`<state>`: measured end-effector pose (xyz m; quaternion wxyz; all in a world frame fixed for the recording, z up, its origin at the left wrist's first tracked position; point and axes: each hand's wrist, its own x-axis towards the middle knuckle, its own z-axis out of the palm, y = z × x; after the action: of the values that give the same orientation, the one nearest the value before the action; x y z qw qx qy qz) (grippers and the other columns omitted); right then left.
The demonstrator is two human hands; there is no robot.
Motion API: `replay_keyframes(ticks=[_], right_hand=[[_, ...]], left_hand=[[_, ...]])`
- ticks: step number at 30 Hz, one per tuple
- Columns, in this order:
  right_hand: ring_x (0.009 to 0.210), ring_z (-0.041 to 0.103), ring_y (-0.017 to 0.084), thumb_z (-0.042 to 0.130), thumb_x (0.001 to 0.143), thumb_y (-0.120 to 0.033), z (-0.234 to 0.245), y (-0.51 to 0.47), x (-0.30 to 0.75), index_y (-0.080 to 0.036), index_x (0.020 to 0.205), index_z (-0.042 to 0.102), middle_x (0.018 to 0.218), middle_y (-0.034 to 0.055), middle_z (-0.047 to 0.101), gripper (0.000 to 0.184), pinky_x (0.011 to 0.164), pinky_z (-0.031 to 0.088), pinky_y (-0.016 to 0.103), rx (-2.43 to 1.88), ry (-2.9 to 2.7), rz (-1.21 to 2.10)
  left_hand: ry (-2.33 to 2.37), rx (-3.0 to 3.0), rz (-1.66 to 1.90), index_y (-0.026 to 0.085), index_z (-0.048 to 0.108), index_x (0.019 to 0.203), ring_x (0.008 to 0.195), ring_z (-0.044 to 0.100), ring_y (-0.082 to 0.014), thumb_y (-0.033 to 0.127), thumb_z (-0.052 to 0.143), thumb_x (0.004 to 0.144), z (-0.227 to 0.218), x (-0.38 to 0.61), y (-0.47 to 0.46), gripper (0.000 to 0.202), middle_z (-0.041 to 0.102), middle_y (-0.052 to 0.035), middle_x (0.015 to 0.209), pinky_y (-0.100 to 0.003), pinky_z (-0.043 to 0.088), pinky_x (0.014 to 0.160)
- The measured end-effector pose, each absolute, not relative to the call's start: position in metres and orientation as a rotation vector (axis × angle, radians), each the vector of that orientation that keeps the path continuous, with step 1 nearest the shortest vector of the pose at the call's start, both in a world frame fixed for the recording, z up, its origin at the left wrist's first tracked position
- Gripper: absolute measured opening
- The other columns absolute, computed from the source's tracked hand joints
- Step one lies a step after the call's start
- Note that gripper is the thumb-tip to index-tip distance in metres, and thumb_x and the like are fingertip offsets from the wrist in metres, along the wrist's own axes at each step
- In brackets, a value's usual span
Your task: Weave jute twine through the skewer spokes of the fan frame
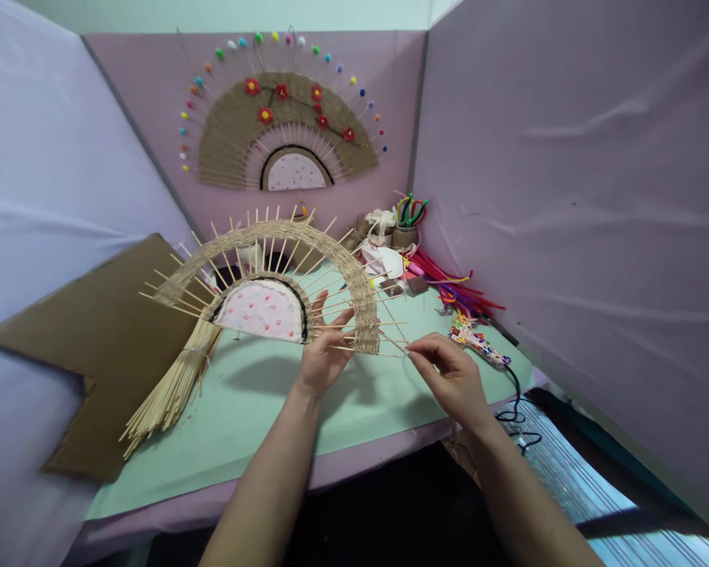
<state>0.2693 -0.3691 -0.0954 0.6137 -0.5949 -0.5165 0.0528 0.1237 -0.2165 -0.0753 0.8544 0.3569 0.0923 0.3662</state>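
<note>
A half-round woven fan frame (295, 230) is held up over the table, with thin wooden sticks fanning out from a pink dotted half-circle (263, 307) edged in black. Twine is woven through the sticks in a curved band. My left hand (326, 346) grips the frame at its lower right, between the half-circle and the twine band, thumb in front and some fingers behind the sticks. Just right of the band's lower end, my right hand (449, 374) pinches a thin strand of twine (395, 343) between thumb and fingertips. The strand runs to the frame's right-hand sticks.
A tied bundle of sticks (171, 386) lies at the left beside brown cardboard (112, 339). A glue gun (478, 345) with a black cord is at the right, near coloured pipe cleaners (449, 279) and a pot of scissors (406, 236). A finished fan (224, 134) hangs behind.
</note>
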Motion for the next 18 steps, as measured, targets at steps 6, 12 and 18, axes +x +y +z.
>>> replay_keyframes(ticks=[6, 12, 18], right_hand=[[0.076, 0.059, 0.017, 0.059, 0.091, -0.031, -0.111, -0.357, 0.264, -0.022, 0.089, 0.069, 0.082, 0.0045, 0.064, 0.013, 0.065, 0.046, 0.030, -1.351, -1.222, 0.155], [0.078, 0.060, 0.017, 0.059, 0.091, -0.028, -0.122, -0.344, 0.232, -0.022, 0.096, 0.070, 0.085, 0.0045, 0.065, 0.014, 0.067, 0.046, 0.029, -1.276, -1.188, 0.278], [0.075, 0.059, 0.016, 0.058, 0.091, -0.028, -0.116, -0.349, 0.231, -0.021, 0.097, 0.070, 0.083, 0.0046, 0.063, 0.015, 0.065, 0.044, 0.028, -1.305, -1.182, 0.287]], left_hand=[[0.175, 0.758, 0.804, 0.043, 0.032, 0.146, 0.099, 0.069, -0.0263, 0.003, 0.055, 0.073, -0.074, 0.124, -0.218, 0.086, 0.065, -0.0059, 0.126, -0.054, 0.052, 0.091], [0.178, 0.729, 0.812, 0.038, 0.039, 0.143, 0.094, 0.070, -0.0232, 0.007, 0.058, 0.082, -0.076, 0.125, -0.221, 0.071, 0.062, -0.0055, 0.131, -0.051, 0.054, 0.089], [0.178, 0.780, 0.796, 0.038, 0.036, 0.145, 0.097, 0.070, -0.0245, 0.008, 0.059, 0.083, -0.074, 0.123, -0.219, 0.073, 0.061, -0.0056, 0.132, -0.053, 0.056, 0.088]])
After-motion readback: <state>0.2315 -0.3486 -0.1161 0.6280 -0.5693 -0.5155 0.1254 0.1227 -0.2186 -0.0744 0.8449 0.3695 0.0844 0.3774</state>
